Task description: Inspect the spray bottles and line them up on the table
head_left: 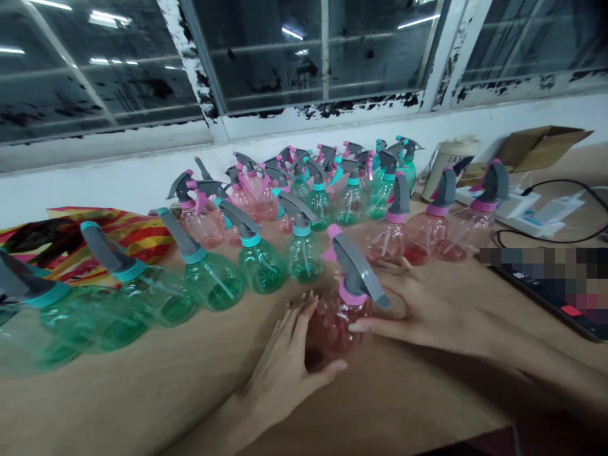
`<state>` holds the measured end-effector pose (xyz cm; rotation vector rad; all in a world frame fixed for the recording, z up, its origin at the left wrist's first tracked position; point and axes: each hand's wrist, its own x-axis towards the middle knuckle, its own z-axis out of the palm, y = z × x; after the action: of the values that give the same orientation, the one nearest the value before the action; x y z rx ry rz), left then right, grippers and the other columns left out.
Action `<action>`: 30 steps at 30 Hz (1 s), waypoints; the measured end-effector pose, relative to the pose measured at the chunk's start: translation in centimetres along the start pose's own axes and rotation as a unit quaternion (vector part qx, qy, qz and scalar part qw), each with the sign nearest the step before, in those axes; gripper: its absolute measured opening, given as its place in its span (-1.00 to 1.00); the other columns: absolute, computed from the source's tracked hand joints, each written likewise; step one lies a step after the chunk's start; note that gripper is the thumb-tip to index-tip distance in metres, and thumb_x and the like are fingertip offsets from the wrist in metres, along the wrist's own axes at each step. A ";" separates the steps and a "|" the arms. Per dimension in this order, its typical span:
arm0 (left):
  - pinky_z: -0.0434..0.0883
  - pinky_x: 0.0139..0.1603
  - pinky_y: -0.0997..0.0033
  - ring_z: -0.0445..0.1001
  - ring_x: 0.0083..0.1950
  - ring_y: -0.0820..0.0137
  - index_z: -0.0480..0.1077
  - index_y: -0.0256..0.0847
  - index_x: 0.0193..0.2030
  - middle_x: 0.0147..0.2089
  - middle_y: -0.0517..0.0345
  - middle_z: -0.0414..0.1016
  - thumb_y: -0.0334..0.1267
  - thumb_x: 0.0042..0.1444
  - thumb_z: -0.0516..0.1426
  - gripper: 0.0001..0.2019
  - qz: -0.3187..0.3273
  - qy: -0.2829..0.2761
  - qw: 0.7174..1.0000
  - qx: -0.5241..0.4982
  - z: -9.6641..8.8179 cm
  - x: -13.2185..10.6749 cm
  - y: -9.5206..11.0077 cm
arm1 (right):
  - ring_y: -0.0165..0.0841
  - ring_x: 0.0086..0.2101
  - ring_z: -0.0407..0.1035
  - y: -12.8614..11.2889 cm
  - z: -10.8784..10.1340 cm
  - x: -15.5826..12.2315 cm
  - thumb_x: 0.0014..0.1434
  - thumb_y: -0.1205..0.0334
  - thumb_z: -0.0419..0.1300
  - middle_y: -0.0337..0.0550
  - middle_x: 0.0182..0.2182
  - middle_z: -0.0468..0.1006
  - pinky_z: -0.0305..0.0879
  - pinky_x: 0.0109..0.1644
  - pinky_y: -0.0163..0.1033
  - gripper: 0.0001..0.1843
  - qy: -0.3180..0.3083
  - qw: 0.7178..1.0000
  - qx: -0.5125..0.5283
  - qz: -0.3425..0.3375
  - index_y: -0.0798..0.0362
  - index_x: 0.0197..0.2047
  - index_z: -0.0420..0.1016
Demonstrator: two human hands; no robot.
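Note:
A pink spray bottle (338, 323) with a grey trigger head and pink collar stands on the wooden table (142, 392) in front of me. My left hand (289, 361) cups its left side, fingers stretched along the bottle body. My right hand (418, 310) wraps round its right side, thumb across the front under the collar. Both hands press on the bottle between them.
Several green spray bottles (259, 263) line up to the left and several pink ones (430, 231) to the right, with more crowded behind by the wall. A striped bag (128, 237) lies at the left. A power strip (517, 212), cables, a cardboard box (536, 145) and a phone (565, 294) sit at the right.

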<state>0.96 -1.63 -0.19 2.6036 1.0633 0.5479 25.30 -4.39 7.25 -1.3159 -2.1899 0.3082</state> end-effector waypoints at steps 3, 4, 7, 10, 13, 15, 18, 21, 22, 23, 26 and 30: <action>0.17 0.30 -0.10 0.16 0.36 0.04 -0.12 -0.18 0.40 0.36 -0.19 0.17 -0.03 0.06 0.29 -0.10 -0.011 0.009 0.996 -0.087 0.2 0.0 0.1 | -0.16 0.03 0.42 -0.2 0.4 0.3 0.16 -0.03 0.25 -0.17 0.00 0.57 0.35 0.11 0.02 -0.59 -0.068 0.989 0.128 -0.017 -0.10 0.05 0.48; 0.20 0.29 -0.08 0.19 0.34 0.04 -0.13 -0.15 0.40 0.34 -0.17 0.19 -0.03 0.04 0.31 -0.08 -0.008 0.017 0.994 -0.109 0.3 0.0 0.0 | -0.16 0.06 0.40 -0.2 0.6 0.4 0.15 -0.02 0.26 -0.16 0.05 0.54 0.34 0.13 0.02 -0.55 -0.075 0.986 0.147 -0.018 -0.10 0.10 0.45; 0.32 0.18 -0.06 0.32 0.25 0.04 -0.09 -0.08 0.39 0.28 -0.11 0.28 -0.04 -0.02 0.34 -0.07 -0.009 0.035 0.989 -0.144 0.5 0.0 -0.3 | -0.13 0.06 0.40 -0.2 0.9 1.1 0.12 -0.03 0.29 -0.16 0.02 0.56 0.27 0.18 0.11 -0.51 -0.084 0.984 0.159 -0.018 -0.11 0.10 0.44; 0.39 0.10 -0.05 0.39 0.18 0.03 0.04 -0.05 0.32 0.22 -0.05 0.35 -0.05 -0.10 0.38 -0.11 -0.035 0.030 0.987 -0.152 0.3 0.1 -0.3 | -0.11 0.05 0.40 -0.1 1.3 1.6 0.06 -0.06 0.33 -0.16 -0.01 0.56 0.30 0.14 0.11 -0.42 -0.069 0.983 0.169 -0.020 -0.12 0.13 0.38; 0.40 0.07 -0.05 0.40 0.16 0.01 0.11 -0.08 0.27 0.18 -0.05 0.38 -0.04 -0.18 0.41 -0.11 -0.051 0.021 0.988 -0.143 -0.2 0.3 -0.1 | -0.14 0.01 0.43 -0.1 1.8 2.2 0.00 0.00 0.38 -0.11 0.07 0.49 0.39 0.05 0.02 -0.23 -0.015 0.978 0.206 -0.011 -0.14 0.25 0.22; 0.39 0.09 -0.04 0.39 0.17 0.01 0.14 -0.09 0.26 0.18 -0.04 0.38 -0.04 -0.20 0.42 -0.11 -0.051 0.016 0.990 -0.134 -0.5 0.5 0.1 | -0.17 -0.08 0.48 -0.4 2.3 2.6 0.02 0.07 0.37 -0.11 0.03 0.51 0.44 -0.03 -0.03 -0.23 0.005 0.971 0.239 -0.006 -0.12 0.27 0.19; 0.39 0.08 0.01 0.41 0.14 0.04 0.19 -0.09 0.23 0.15 0.00 0.40 -0.08 -0.21 0.43 -0.15 -0.050 0.009 0.990 -0.129 -0.7 0.7 0.5 | -0.19 -0.13 0.50 -1.4 2.9 3.5 0.08 0.13 0.32 -0.16 -0.12 0.58 0.45 -0.07 -0.06 -0.40 0.039 0.962 0.269 -0.014 -0.09 0.19 0.31; 0.39 0.07 0.00 0.42 0.11 0.04 0.20 -0.11 0.21 0.11 -0.01 0.42 -0.08 -0.20 0.43 -0.17 -0.065 0.008 0.987 -0.149 -0.7 0.7 0.6 | -0.19 -0.06 0.46 -2.3 3.6 4.3 0.12 0.11 0.29 -0.17 -0.15 0.59 0.40 0.02 -0.06 -0.58 0.079 0.950 0.301 -0.023 -0.05 0.06 0.43; 0.37 0.08 -0.03 0.41 0.12 0.02 0.19 -0.12 0.21 0.12 -0.03 0.41 -0.06 -0.20 0.43 -0.17 -0.068 0.007 0.985 -0.157 -0.7 0.6 0.6 | -0.20 -0.04 0.45 -2.5 3.8 4.5 0.13 0.11 0.28 -0.17 -0.12 0.58 0.39 0.05 -0.06 -0.61 0.086 0.946 0.312 -0.023 -0.05 0.03 0.44; 0.36 0.10 -0.05 0.39 0.14 0.00 0.18 -0.12 0.23 0.13 -0.05 0.40 -0.04 -0.19 0.43 -0.16 -0.068 0.006 0.984 -0.164 -0.6 0.6 0.5 | -0.21 -0.04 0.45 -2.6 4.0 4.6 0.14 0.12 0.27 -0.17 -0.10 0.58 0.39 0.05 -0.07 -0.65 0.097 0.944 0.316 -0.022 -0.06 0.01 0.45; 0.30 0.15 -0.10 0.34 0.20 -0.02 0.13 -0.11 0.27 0.19 -0.09 0.36 -0.03 -0.17 0.42 -0.11 -0.063 0.001 0.984 -0.170 -0.8 0.6 0.2 | -0.25 -0.12 0.49 -2.6 4.4 4.5 0.18 0.20 0.19 -0.21 -0.11 0.58 0.42 0.00 -0.07 -0.74 0.126 0.946 0.297 -0.013 -0.11 -0.03 0.46; 0.25 0.22 -0.11 0.27 0.27 -0.05 0.16 -0.14 0.26 0.27 -0.12 0.29 -0.01 -0.24 0.44 -0.07 -0.011 -0.014 0.988 -0.151 -1.3 1.1 -0.4 | -0.30 -0.27 0.49 -2.4 4.5 4.5 0.20 0.21 0.16 -0.26 -0.24 0.58 0.44 -0.12 -0.13 -0.84 0.142 0.948 0.283 -0.019 -0.11 -0.14 0.48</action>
<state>0.88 -0.45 1.09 2.3270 0.9200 0.6135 19.31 -1.28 6.23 -0.9268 -1.7032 0.6357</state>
